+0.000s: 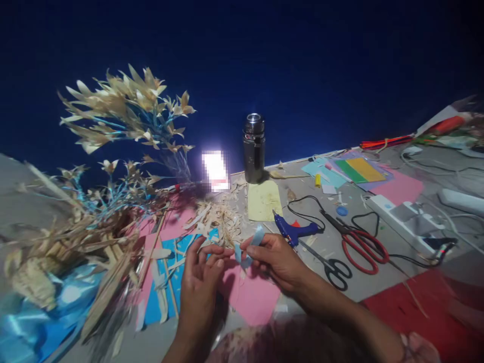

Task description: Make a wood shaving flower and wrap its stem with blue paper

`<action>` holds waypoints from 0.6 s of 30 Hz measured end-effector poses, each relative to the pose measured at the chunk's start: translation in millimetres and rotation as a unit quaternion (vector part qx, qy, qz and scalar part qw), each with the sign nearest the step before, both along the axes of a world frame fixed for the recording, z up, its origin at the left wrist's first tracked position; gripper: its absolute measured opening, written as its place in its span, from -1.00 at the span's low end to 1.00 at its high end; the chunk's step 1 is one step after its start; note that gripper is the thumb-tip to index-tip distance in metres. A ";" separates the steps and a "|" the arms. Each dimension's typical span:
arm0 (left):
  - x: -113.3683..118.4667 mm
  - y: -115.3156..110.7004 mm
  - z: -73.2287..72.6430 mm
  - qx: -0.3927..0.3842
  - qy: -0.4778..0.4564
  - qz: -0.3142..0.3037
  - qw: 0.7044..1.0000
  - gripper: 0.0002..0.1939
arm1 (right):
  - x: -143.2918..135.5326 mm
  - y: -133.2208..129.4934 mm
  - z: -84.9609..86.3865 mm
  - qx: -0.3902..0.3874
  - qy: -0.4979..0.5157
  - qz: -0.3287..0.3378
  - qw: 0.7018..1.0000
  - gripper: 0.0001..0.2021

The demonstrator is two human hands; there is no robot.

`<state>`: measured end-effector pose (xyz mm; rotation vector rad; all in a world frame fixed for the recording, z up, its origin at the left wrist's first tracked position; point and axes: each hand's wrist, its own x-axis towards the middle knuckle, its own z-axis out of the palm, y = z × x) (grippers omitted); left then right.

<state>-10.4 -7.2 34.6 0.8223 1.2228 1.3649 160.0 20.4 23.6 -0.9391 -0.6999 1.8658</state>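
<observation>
My right hand point(278, 259) pinches a pale blue strip point(258, 237), which looks like paper or ribbon and is bent into a loose curl. Its lower end hangs below my fingertips. Close by on the left, my left hand point(204, 269) has its fingers apart and half curled, the forefinger reaching to the strip's edge. Whether that fingertip touches the strip I cannot tell. Beneath both hands lies a pink sheet point(251, 297). A blue glue gun point(297, 229) rests just beyond my right hand, with black-handled scissors point(336, 272) and red-handled scissors point(365, 249) beside it.
Dried husk flowers on blue stems point(124, 111) rise at the left, above husk pieces point(109, 272). Shavings point(217, 222) lie ahead. A dark flask point(254, 151) stands behind a yellow sheet point(260, 201). At right are a power strip point(408, 219), cords and coloured paper point(363, 169).
</observation>
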 end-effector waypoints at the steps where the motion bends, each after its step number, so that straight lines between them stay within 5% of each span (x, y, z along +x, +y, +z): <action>1: 1.5 0.0 0.6 -0.013 -0.025 -0.010 1.000 -0.37 | -0.5 -0.8 -0.5 0.011 -0.010 0.009 1.000 -0.57; 8: 10.1 -3.3 -2.0 -0.030 -0.110 -0.035 0.993 -0.27 | -2.3 -2.9 -5.2 0.082 -0.092 -0.022 0.992 -0.60; 18: 13.7 -2.7 -3.9 -0.052 -0.131 -0.003 0.990 -0.28 | -6.1 -10.7 -8.0 0.104 -0.091 0.048 0.989 -0.62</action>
